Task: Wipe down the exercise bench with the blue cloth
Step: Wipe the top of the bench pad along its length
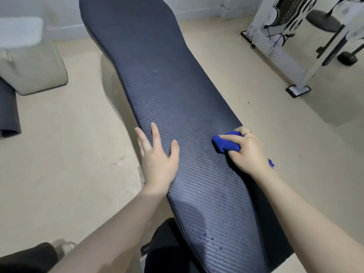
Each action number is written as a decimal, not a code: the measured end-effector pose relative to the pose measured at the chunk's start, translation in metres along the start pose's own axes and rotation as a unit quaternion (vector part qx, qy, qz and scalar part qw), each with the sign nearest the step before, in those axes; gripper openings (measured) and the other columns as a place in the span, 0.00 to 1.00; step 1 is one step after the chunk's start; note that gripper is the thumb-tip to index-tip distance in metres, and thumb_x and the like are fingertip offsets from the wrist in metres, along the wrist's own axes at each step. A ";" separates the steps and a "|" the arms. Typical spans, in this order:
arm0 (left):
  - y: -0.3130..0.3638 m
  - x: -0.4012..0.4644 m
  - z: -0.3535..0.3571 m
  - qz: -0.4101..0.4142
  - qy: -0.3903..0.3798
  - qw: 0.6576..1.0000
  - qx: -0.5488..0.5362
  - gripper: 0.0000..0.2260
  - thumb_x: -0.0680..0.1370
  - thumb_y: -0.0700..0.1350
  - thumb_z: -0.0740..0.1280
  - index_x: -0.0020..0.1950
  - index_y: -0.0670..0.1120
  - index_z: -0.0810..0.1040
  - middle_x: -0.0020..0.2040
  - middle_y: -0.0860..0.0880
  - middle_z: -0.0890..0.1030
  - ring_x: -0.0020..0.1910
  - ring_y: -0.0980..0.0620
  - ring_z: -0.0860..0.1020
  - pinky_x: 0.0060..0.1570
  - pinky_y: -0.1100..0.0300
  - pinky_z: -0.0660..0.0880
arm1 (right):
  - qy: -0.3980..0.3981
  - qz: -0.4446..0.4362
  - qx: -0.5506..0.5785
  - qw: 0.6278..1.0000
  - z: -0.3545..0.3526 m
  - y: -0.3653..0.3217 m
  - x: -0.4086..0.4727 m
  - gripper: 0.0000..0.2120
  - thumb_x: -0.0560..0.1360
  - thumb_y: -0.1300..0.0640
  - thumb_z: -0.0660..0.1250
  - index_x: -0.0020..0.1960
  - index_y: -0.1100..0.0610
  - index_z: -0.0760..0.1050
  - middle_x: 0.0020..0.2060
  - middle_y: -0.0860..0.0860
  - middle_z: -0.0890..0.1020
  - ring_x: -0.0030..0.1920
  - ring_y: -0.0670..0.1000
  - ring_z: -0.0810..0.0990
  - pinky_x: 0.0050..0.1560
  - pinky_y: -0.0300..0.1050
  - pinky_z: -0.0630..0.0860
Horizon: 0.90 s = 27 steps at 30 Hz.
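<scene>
Right hand (246,150): fingers curled tight around bunched blue cloth (226,143), pressing it onto the pad near the right edge of the exercise bench (167,91). Left hand (157,154): fingers spread flat on the pad's left edge, gripping nothing. Water droplets (218,229) bead the near pad. White machine frame (295,48) stands far right.

Right hand (245,149) is bunched around the blue cloth (226,143), pressing it onto the exercise bench (167,91) at its four o'clock edge. A scrap of cloth pokes out past the wrist. Left hand (157,158) lies flat on the eight o'clock edge, fingers (155,133) spread and pointing to twelve. Water droplets (214,233) bead the ribbed dark pad toward six o'clock. A white machine frame (303,56) stands at two o'clock on the beige floor (69,154).
</scene>
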State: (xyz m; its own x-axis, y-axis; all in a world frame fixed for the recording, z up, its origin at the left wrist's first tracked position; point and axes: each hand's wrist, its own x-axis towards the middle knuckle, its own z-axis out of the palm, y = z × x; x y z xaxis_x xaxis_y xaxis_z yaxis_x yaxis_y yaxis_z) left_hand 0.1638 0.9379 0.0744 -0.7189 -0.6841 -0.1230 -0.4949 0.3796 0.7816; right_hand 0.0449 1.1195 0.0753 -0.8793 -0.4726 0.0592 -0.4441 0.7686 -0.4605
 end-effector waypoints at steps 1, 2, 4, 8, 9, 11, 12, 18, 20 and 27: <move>0.000 0.001 0.000 -0.001 0.001 1.000 0.000 0.32 0.79 0.53 0.59 0.78 0.50 0.48 0.79 0.42 0.40 0.78 0.45 0.46 0.73 0.57 0.51 | 0.004 -0.004 0.001 1.000 0.000 0.003 0.002 0.22 0.64 0.58 0.57 0.52 0.45 0.81 0.46 0.53 0.76 0.47 0.57 0.77 0.47 0.50 0.77; -0.001 0.002 0.000 -0.005 0.004 1.000 0.000 0.32 0.79 0.52 0.59 0.79 0.49 0.48 0.79 0.42 0.41 0.78 0.45 0.46 0.73 0.57 0.51 | 0.016 -0.002 -0.011 1.000 0.001 0.003 0.014 0.22 0.63 0.58 0.56 0.51 0.45 0.81 0.46 0.53 0.76 0.47 0.58 0.77 0.47 0.50 0.77; -0.003 0.003 0.001 -0.003 0.012 1.000 -0.002 0.32 0.79 0.51 0.60 0.78 0.48 0.49 0.79 0.41 0.42 0.78 0.45 0.47 0.73 0.58 0.50 | 0.054 0.028 -0.038 0.997 0.004 0.007 0.047 0.21 0.65 0.59 0.56 0.51 0.44 0.80 0.46 0.54 0.75 0.48 0.60 0.77 0.49 0.51 0.76; -0.006 0.003 0.005 0.011 0.029 1.000 -0.005 0.30 0.79 0.50 0.60 0.78 0.48 0.51 0.79 0.40 0.43 0.78 0.45 0.47 0.73 0.60 0.49 | 0.045 0.044 -0.043 0.997 0.000 0.010 0.063 0.21 0.68 0.61 0.59 0.56 0.44 0.79 0.50 0.55 0.75 0.51 0.61 0.75 0.53 0.51 0.74; -0.007 0.003 0.005 0.010 0.030 1.000 -0.001 0.29 0.79 0.50 0.59 0.78 0.49 0.53 0.79 0.41 0.43 0.78 0.45 0.47 0.73 0.60 0.49 | 0.032 0.030 -0.043 0.998 -0.002 0.009 0.047 0.22 0.68 0.60 0.58 0.57 0.45 0.78 0.50 0.55 0.76 0.51 0.61 0.76 0.53 0.51 0.74; -0.006 0.003 0.004 0.011 0.029 1.000 0.001 0.26 0.79 0.51 0.60 0.77 0.51 0.57 0.79 0.42 0.42 0.78 0.46 0.46 0.72 0.62 0.48 | 0.006 -0.016 -0.034 0.999 -0.009 0.009 0.000 0.23 0.65 0.56 0.56 0.56 0.46 0.79 0.49 0.55 0.77 0.49 0.60 0.77 0.51 0.51 0.76; -0.005 0.003 0.004 0.010 0.028 1.000 -0.001 0.25 0.79 0.51 0.60 0.76 0.52 0.59 0.79 0.42 0.42 0.79 0.46 0.46 0.71 0.64 0.48 | -0.006 -0.035 -0.022 0.999 -0.012 0.010 -0.023 0.23 0.65 0.55 0.56 0.56 0.47 0.80 0.48 0.55 0.77 0.48 0.59 0.78 0.49 0.50 0.76; -0.005 0.005 0.005 0.001 0.035 0.999 -0.022 0.28 0.80 0.50 0.58 0.78 0.53 0.52 0.79 0.43 0.43 0.79 0.47 0.46 0.73 0.60 0.49 | 0.037 0.030 -0.057 0.997 -0.003 -0.002 0.014 0.23 0.65 0.55 0.55 0.54 0.42 0.79 0.50 0.53 0.76 0.50 0.60 0.77 0.50 0.49 0.75; -0.007 0.006 0.006 0.002 0.039 0.998 -0.041 0.29 0.80 0.49 0.58 0.78 0.49 0.48 0.79 0.42 0.45 0.78 0.47 0.47 0.74 0.59 0.47 | 0.036 0.026 -0.074 0.996 0.003 -0.018 0.013 0.22 0.67 0.56 0.58 0.57 0.43 0.77 0.53 0.55 0.74 0.52 0.61 0.76 0.50 0.48 0.74; -0.005 -0.001 0.002 -0.013 0.059 0.997 -0.042 0.29 0.81 0.47 0.56 0.78 0.40 0.48 0.79 0.41 0.49 0.78 0.45 0.46 0.75 0.56 0.43 | -0.039 -0.139 -0.077 0.987 0.014 -0.066 -0.067 0.22 0.71 0.35 0.59 0.61 0.44 0.74 0.54 0.53 0.74 0.52 0.56 0.72 0.45 0.48 0.75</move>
State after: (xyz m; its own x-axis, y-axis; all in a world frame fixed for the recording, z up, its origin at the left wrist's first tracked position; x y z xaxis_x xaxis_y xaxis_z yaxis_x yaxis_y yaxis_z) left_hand 0.1661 0.9382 0.0697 -0.6421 -0.7630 -0.0751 -0.4662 0.3108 0.8283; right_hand 0.1355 1.0944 0.0895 -0.7065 -0.7014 0.0939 -0.6925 0.6579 -0.2959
